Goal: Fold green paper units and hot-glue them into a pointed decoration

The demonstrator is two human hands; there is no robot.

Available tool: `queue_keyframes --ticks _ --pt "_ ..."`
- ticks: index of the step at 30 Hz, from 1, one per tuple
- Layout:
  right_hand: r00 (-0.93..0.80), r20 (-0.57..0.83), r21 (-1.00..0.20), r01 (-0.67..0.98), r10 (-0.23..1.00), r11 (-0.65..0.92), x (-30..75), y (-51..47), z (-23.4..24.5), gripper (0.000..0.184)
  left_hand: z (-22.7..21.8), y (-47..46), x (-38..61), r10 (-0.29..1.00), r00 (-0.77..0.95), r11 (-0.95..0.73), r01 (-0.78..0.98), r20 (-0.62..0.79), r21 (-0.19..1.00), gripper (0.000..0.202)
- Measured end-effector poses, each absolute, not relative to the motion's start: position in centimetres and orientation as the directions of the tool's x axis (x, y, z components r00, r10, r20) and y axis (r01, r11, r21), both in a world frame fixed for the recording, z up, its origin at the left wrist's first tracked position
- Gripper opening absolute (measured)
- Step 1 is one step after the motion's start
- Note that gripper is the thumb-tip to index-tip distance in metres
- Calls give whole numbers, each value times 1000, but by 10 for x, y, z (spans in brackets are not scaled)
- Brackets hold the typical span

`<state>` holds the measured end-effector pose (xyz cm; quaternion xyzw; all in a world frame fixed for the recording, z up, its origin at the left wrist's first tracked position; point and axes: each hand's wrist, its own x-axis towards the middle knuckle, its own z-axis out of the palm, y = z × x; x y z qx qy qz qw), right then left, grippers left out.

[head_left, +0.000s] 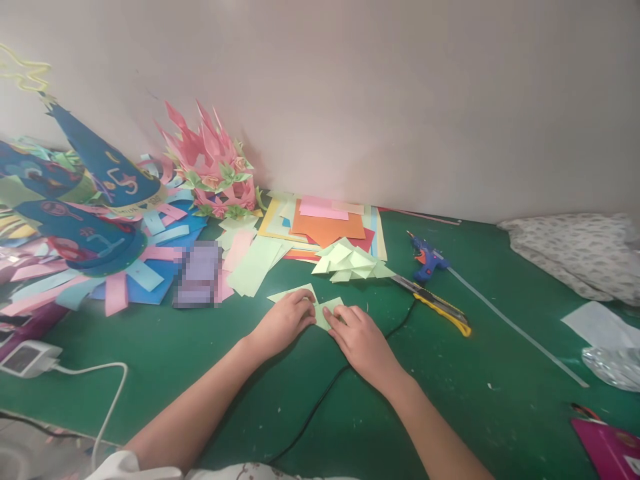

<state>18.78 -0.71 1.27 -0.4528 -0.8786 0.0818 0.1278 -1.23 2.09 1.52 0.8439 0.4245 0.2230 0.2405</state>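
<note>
A piece of pale green paper (321,319) with folded, pointed corners lies on the green table in front of me. My left hand (286,321) grips its left part, fingers bent over the edge. On the right part, my right hand (364,337) has its thumb and fingers closed on the paper. Both hands partly cover the sheet. Just behind them sits a pile of folded pale green paper pieces (353,261). A yellow box cutter (440,307) lies to the right, its blade end by that pile.
A blue glue gun (427,260) lies beside a long pale strip (520,330); a black cord runs under my right arm. Coloured sheets (327,227), pale green strips (257,263), a pink paper crown (215,167) and blue party hats (110,170) stand behind and left.
</note>
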Motion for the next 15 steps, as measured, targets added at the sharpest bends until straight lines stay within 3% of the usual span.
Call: queue_keyframes --ticks 6,12,15 --pt "-566 129 -302 760 814 576 186 -6 15 33 19 28 -16 817 567 -517 643 104 565 4" --pt "-484 185 -506 699 856 505 189 -7 20 33 19 33 -18 817 571 -519 671 79 529 25" --pt "-280 260 -589 712 924 382 220 9 32 29 18 33 -17 823 565 -510 685 63 521 22"
